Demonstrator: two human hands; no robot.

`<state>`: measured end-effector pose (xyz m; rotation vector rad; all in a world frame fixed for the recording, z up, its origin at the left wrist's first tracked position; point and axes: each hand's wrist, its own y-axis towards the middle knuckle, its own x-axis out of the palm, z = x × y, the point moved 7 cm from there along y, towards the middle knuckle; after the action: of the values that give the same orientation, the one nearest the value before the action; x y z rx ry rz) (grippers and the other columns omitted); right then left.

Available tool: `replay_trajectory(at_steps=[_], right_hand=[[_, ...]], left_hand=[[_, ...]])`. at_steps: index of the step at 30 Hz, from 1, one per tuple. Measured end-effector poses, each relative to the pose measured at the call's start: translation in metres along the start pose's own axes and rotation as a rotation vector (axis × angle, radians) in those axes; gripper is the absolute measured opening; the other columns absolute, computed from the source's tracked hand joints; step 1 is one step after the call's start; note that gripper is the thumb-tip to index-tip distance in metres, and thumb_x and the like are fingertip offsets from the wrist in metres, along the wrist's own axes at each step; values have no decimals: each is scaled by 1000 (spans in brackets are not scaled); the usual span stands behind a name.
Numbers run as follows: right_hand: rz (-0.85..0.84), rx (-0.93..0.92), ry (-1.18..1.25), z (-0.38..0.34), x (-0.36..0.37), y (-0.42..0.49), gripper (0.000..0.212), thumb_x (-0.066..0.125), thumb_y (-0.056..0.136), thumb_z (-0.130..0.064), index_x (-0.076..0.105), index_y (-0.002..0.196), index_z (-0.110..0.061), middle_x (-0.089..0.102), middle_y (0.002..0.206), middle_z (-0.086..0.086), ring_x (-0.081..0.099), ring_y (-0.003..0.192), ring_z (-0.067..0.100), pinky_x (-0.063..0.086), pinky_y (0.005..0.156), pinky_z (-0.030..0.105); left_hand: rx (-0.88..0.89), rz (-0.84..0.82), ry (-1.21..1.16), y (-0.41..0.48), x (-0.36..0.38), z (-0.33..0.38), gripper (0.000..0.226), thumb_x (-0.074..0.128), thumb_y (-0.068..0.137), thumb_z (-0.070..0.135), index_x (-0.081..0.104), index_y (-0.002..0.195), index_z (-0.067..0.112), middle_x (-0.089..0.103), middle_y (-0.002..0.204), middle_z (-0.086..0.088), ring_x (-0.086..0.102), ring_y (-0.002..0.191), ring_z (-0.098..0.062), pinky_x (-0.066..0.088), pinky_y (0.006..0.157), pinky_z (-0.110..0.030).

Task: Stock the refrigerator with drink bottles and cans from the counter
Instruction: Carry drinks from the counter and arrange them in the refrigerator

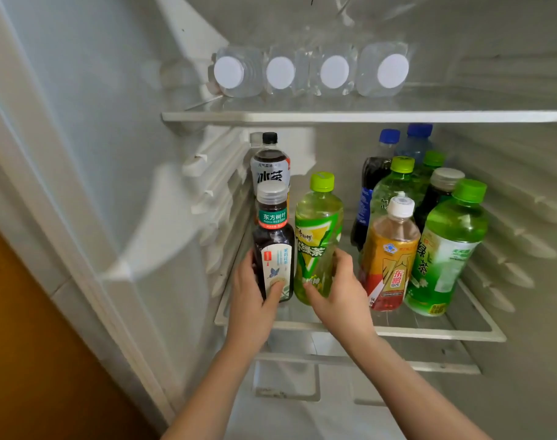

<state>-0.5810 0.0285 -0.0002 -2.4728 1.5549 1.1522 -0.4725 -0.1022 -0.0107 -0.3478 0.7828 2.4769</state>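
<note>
Inside the open refrigerator, my left hand [250,300] grips a dark tea bottle [273,239] with a clear cap and a white label, standing upright at the left front of the lower shelf [429,333]. Right beside it my right hand [337,290] holds a green tea bottle [317,236] with a lime cap, also upright on the shelf. Behind the dark bottle stands a black-capped iced tea bottle [271,163]. To the right stands a yellow-labelled bottle [390,258] with a white cap and a large green bottle [445,249].
Several more bottles, cola and green ones with blue and lime caps [398,166], crowd the shelf's right rear. On the upper shelf [366,116] several water bottles [305,73] lie with white caps toward me. The fridge wall [128,185] with shelf rails stands left.
</note>
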Motion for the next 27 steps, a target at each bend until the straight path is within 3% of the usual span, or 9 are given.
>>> replay_trajectory(at_steps=[2, 5, 8, 11, 15, 18, 21, 24, 27], right_hand=[[-26, 4, 1, -1, 9, 16, 70, 68, 83, -26, 25, 138, -17, 58, 125, 4, 61, 107, 24, 44, 77, 28], [-29, 6, 33, -2, 22, 39, 69, 65, 85, -21, 24, 140, -13, 56, 128, 8, 60, 109, 28, 45, 79, 31], [-36, 16, 28, -2, 34, 60, 64, 63, 87, -21, 25, 137, -11, 55, 128, 10, 60, 107, 30, 45, 79, 31], [-45, 36, 33, -4, 42, 74, 57, 63, 87, -20, 28, 131, -10, 55, 125, 13, 61, 104, 32, 50, 81, 40], [-50, 83, 34, -5, 46, 77, 56, 62, 88, -20, 27, 131, -11, 57, 122, 14, 61, 103, 33, 50, 78, 39], [-114, 147, 66, -4, 48, 70, 73, 62, 87, -21, 15, 142, -16, 52, 133, 13, 59, 110, 34, 51, 85, 44], [-167, 149, 158, -13, 46, 54, 102, 69, 82, -21, -8, 149, -18, 28, 150, 10, 46, 127, 29, 46, 98, 49], [-157, 39, 110, -28, 34, 31, 90, 70, 82, -22, 10, 149, -14, 30, 148, 7, 32, 137, 21, 33, 111, 38], [-149, -111, -87, -35, 17, -14, 68, 63, 86, -22, 30, 144, -12, 35, 146, 3, 36, 133, 18, 33, 104, 25]], left_hand=[[-28, 8, 23, 15, 3, 0, 64, 67, 84, 11, 37, 140, 11, 46, 128, -1, 39, 113, -3, 27, 91, -10], [-53, 6, 10, 37, 9, -2, 60, 65, 85, 8, 40, 139, 10, 50, 130, -8, 48, 120, -19, 38, 97, -25], [-89, -5, -40, 55, 15, -7, 59, 61, 87, 6, 37, 141, 11, 52, 133, -8, 51, 121, -21, 42, 99, -29], [-140, -12, -70, 69, 18, -15, 62, 59, 88, 4, 33, 144, 12, 51, 138, -7, 50, 124, -20, 39, 96, -23], [-209, -2, -79, 73, 20, -18, 64, 55, 89, 1, 28, 146, 12, 49, 140, -9, 49, 125, -22, 37, 93, -22], [-279, -20, -91, 69, 20, -19, 66, 53, 90, 1, 23, 148, 9, 46, 142, -10, 48, 127, -23, 38, 100, -28], [-311, 21, -122, 55, 13, -15, 68, 53, 91, 2, 19, 149, 6, 42, 147, -13, 43, 133, -24, 35, 110, -37], [-178, 86, -201, 30, 3, 1, 63, 54, 86, -1, 31, 144, 7, 45, 142, -9, 42, 133, -22, 36, 110, -44], [-63, 44, -281, -10, -5, 11, 55, 55, 83, 11, 38, 133, 26, 43, 136, 16, 42, 130, -10, 38, 109, -41]])
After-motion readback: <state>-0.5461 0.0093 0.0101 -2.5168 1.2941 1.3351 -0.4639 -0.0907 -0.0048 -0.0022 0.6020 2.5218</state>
